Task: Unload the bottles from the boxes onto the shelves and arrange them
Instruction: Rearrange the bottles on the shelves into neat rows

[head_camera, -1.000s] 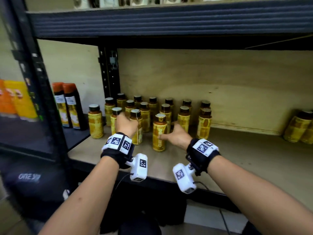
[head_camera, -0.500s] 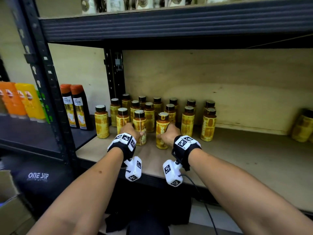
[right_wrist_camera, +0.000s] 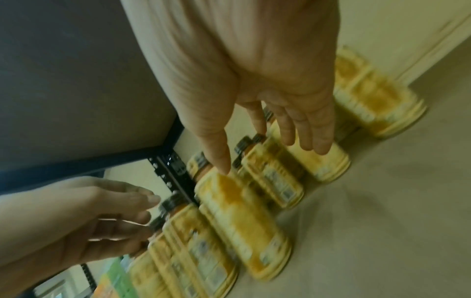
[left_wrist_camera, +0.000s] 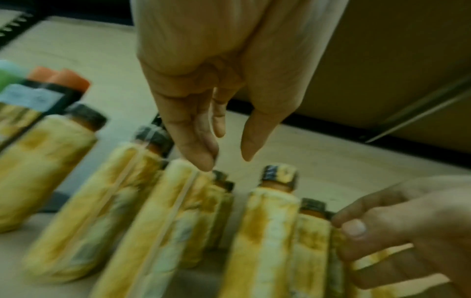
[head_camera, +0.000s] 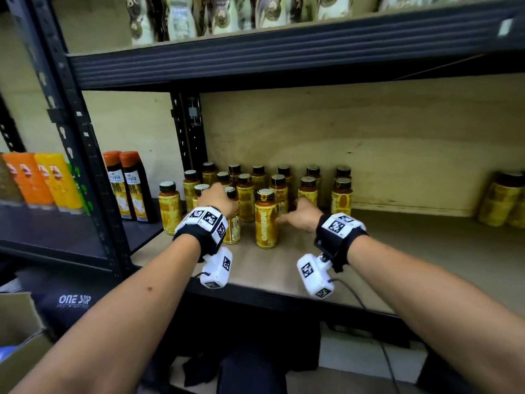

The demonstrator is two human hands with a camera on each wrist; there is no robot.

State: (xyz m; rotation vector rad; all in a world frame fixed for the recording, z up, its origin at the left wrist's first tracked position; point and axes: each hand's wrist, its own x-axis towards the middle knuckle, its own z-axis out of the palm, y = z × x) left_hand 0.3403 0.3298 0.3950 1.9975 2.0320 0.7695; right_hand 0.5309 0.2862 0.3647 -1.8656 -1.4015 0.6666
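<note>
Several yellow bottles with dark caps stand in rows at the left of the plywood shelf (head_camera: 397,251). The front bottle (head_camera: 265,223) stands alone nearest the edge. My left hand (head_camera: 218,199) hovers over the bottle (head_camera: 233,231) to its left, fingers loose and holding nothing; in the left wrist view the left hand (left_wrist_camera: 226,159) hangs just above the caps. My right hand (head_camera: 298,216) reaches in just right of the front bottle, fingers straight. In the right wrist view the right hand (right_wrist_camera: 270,159) has its thumb tip touching the front bottle's (right_wrist_camera: 237,211) shoulder.
A wrapped pack of the same bottles (head_camera: 500,203) sits at the far right of the shelf. Dark bottles with orange caps (head_camera: 127,186) and orange and yellow bottles (head_camera: 42,180) stand on the neighbouring shelf left of the black post (head_camera: 74,137). A cardboard box (head_camera: 20,336) is at lower left.
Half a second ago both hands were wrapped on the two front bottles. Now both have let go; the right hand has shifted right and the left has lifted slightly.
</note>
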